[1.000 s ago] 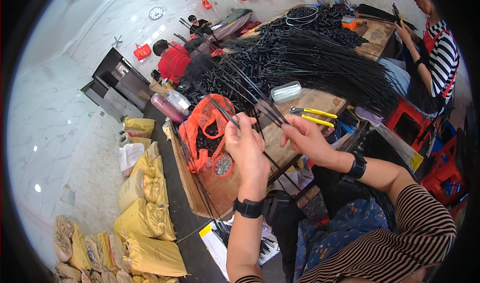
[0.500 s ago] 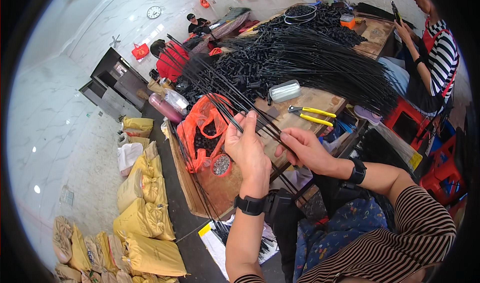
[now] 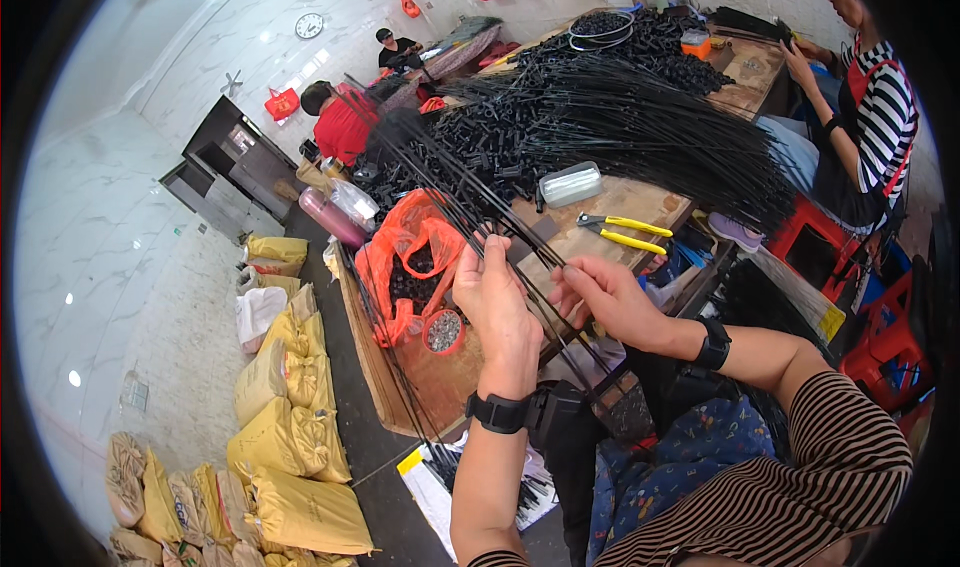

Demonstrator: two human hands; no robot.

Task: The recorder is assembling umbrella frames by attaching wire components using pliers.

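My left hand [image 3: 497, 302] is closed around several long, thin black rods [image 3: 540, 250], thumb uppermost. Close on its right, my right hand [image 3: 608, 302] pinches rods of the same bunch between thumb and fingers. The rods slant from the upper left down past my hands toward my lap, above the table's near edge. Left of my left hand, an orange-red plastic bag [image 3: 375, 267] holds small black parts. Beside it sits a red cup [image 3: 443, 333] of small silvery pieces. Yellow-handled pliers [image 3: 630, 232] lie beyond my right hand.
A big heap of black rods [image 3: 650, 117] and black tubular parts [image 3: 480, 152] covers the wooden table [image 3: 650, 195]. A clear plastic box [image 3: 570, 183] stands near the pliers. Yellow sacks [image 3: 290, 437] line the left floor. A co-worker [image 3: 870, 117] sits at the right by red stools [image 3: 885, 332].
My right hand's fingers have shifted slightly on the rods, and the rods' lower ends have swung a little. The co-worker at the right has lowered a held tool.
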